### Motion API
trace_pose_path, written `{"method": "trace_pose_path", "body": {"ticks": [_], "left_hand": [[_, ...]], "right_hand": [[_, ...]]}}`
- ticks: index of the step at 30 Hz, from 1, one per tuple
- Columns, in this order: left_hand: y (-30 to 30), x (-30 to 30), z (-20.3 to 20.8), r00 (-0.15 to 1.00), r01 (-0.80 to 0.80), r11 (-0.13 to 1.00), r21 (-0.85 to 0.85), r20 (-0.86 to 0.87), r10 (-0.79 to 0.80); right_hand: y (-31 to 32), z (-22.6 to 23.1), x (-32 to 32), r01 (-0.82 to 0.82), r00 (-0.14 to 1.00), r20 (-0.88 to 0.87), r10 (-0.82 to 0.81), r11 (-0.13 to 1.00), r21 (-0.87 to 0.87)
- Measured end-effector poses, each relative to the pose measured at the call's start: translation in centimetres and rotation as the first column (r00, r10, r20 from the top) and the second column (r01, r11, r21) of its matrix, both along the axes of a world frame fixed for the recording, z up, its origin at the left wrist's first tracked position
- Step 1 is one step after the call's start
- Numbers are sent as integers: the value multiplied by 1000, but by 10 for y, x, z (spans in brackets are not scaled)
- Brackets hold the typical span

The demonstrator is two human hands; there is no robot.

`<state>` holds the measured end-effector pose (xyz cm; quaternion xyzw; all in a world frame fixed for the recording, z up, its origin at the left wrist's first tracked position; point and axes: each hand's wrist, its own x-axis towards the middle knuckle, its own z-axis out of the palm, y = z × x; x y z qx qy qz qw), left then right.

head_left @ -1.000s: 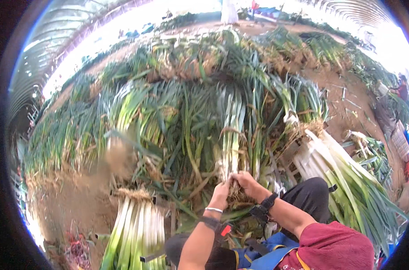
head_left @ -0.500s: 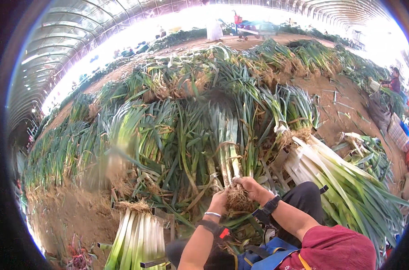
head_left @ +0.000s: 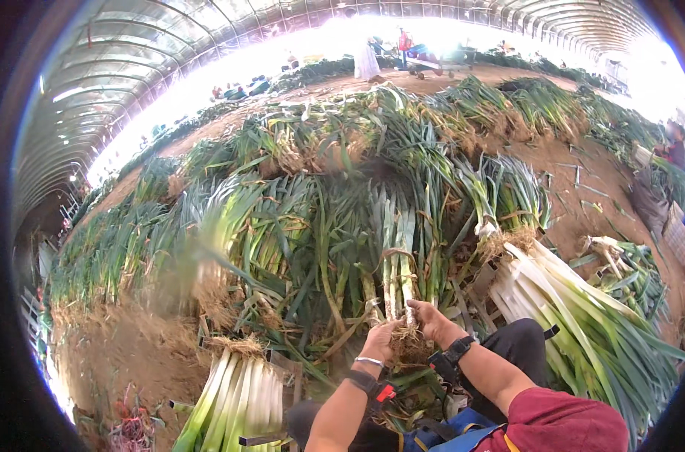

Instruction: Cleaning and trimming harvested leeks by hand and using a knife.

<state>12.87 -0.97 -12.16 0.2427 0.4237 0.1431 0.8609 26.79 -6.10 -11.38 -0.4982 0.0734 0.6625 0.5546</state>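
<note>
A few leeks (head_left: 397,260) with green tops and whitish lower stems lie before me, their roots (head_left: 410,345) toward my lap. My left hand (head_left: 379,343) is closed at the left side of the stems, just above the roots. Against the right side my right hand (head_left: 434,324) grips the same stems, thumb and fingers bent round them. The fingertips of both hands are partly hidden by the stems and roots. Just beyond my hands, dry yellowish leaves cross the stems.
Cleaned white leeks (head_left: 241,392) rest in a metal rack at lower left; a larger cleaned pile (head_left: 561,301) spreads to my right. Untrimmed leeks (head_left: 259,218) cover the ground ahead. Red ties (head_left: 131,429) lie at lower left. Another person (head_left: 674,147) is at far right.
The whole view has shifted slightly, so the scene sits a little lower and further right. Both hands remain on the leek stems near the roots.
</note>
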Motion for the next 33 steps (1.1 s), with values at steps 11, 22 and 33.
{"method": "trace_pose_path", "body": {"ticks": [11, 22, 33], "left_hand": [[-6, 9, -11, 999, -16, 998, -64, 49, 19], [18, -13, 3, 963, 128, 987, 97, -249, -101], [12, -6, 58, 1000, -19, 970, 244, 28, 12]], "right_hand": [[48, -79, 80, 252, 967, -107, -232, 939, 236], [30, 16, 109, 182, 856, -517, 15, 927, 329], [-93, 132, 5, 167, 708, -694, 128, 925, 341]]}}
